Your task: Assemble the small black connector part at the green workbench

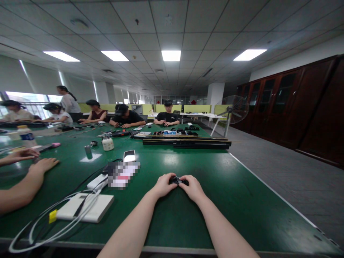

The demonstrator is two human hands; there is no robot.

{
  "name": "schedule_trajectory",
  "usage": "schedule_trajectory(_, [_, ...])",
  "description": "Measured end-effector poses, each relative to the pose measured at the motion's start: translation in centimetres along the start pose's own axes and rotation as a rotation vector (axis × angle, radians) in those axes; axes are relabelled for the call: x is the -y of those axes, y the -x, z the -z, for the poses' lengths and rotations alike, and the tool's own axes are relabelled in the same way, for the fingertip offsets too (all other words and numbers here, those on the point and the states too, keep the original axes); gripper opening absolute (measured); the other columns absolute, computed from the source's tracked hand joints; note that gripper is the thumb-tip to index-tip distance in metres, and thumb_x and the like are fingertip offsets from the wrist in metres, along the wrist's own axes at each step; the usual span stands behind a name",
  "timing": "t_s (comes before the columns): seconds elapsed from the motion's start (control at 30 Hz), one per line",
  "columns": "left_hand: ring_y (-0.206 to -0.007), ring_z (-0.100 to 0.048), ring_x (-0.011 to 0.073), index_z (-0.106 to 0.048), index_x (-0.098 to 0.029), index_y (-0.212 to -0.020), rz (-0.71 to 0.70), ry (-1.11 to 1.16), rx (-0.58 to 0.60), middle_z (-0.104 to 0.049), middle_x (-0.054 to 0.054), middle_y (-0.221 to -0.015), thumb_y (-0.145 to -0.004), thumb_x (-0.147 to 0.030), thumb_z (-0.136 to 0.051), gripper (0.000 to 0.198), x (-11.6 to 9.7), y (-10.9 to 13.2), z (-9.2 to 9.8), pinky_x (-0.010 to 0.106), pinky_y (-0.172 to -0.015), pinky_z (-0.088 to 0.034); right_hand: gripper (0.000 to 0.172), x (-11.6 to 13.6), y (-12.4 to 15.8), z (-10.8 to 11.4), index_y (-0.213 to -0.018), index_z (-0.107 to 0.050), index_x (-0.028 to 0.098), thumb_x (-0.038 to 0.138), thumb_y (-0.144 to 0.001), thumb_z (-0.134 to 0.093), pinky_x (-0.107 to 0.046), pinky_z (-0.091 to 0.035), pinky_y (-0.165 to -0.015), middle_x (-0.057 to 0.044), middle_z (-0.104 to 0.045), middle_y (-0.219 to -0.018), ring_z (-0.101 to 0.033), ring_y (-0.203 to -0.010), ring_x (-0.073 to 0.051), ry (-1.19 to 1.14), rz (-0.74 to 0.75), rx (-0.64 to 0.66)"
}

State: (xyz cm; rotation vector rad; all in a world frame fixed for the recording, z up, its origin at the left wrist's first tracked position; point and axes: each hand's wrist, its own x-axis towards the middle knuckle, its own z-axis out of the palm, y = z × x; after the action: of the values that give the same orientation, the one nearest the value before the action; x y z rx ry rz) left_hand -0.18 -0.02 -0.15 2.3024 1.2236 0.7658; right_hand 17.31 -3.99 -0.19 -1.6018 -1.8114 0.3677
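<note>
A small black part with some silvery metal (pixel 177 181) is held between my two hands, low over the green table (pixel 172 215). My left hand (pixel 164 184) grips its left end with thumb and fingers. On the other end, my right hand (pixel 192 187) is closed in the same way. Its exact kind is too small to make out, and my fingers cover both ends. To the left of my hands are a white-framed device with a bright screen (pixel 129 156) and a blurred-out sheet (pixel 123 175).
A white box (pixel 88 208) with looped white cables lies at the left front. Long black bars (pixel 188 143) lie across the table's far part. A small jar (pixel 108 143) stands left of centre. At the left edge are a co-worker's arms (pixel 29 182); other people sit farther back.
</note>
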Motion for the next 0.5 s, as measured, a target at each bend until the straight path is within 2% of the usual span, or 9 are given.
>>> schedule_trajectory(0.27, [-0.101,-0.059,0.0235,-0.056,-0.021,-0.113,0.012,-0.017,0.007,-0.065,0.005,-0.109,-0.066,-0.027,-0.066,0.048,0.13,-0.10,-0.09,0.033,-0.090,-0.045,0.020,0.20,0.06,0.10,-0.091,-0.065,0.024,0.029,-0.073,-0.059,-0.032,-0.043,-0.085,-0.004,-0.064,-0.098,-0.058,-0.094,-0.019,-0.014,-0.012,0.004])
schedule_trajectory(0.5, [-0.102,-0.058,0.0234,-0.056,-0.022,-0.112,-0.008,-0.028,0.000,-0.064,0.005,-0.109,-0.070,-0.028,-0.063,0.043,0.29,-0.12,-0.19,0.033,-0.091,-0.044,0.020,0.07,-0.02,-0.03,-0.092,-0.065,0.024,0.030,-0.074,-0.058,-0.033,-0.043,-0.085,-0.004,-0.064,-0.099,-0.057,-0.095,-0.020,-0.015,-0.005,0.000])
